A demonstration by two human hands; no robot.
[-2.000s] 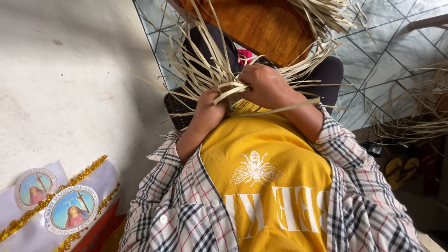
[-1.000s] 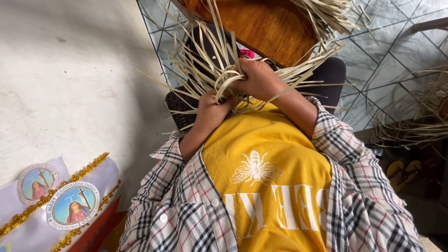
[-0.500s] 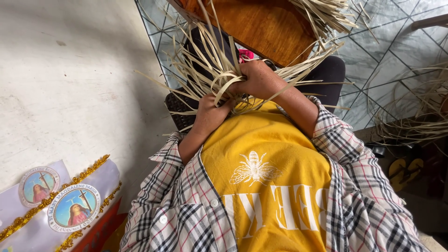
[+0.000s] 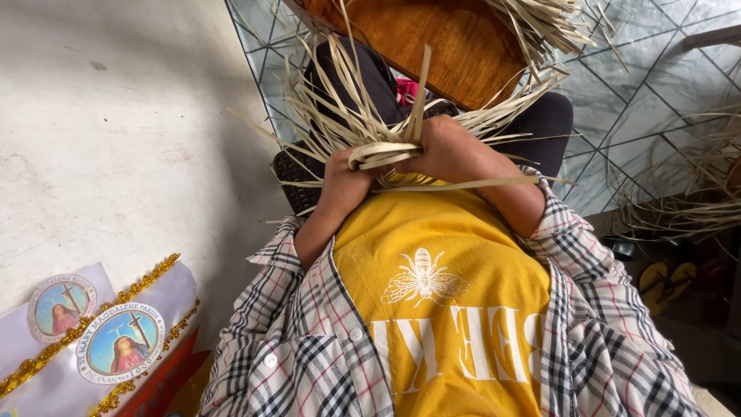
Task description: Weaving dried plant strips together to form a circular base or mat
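**Two hands close on a bundle of pale strips as one strand is bent upright**

Two bare hands meet at the lap of a seated person in a yellow shirt and open plaid overshirt, working a mass of flat, straw-coloured weaving strips. The left hand is clenched from below around a folded loop of strips, holding it against the body. The right hand is curled over the bundle from above, fingers closed on the strands. Half a second ago the strips beneath the right hand lay fanned outward; now one broad strip stands nearly upright between the hands, and another long strip runs level across the right forearm. The right elbow has also dropped closer to the body. Judging by this, a strand has been lifted and folded across the work, and the weave remains pinned at the lap, over the dark trousers. A wooden seat shows beyond the knees, loose coils of strips lie on the tiled floor, and a white banner with gold trim rests against the wall.
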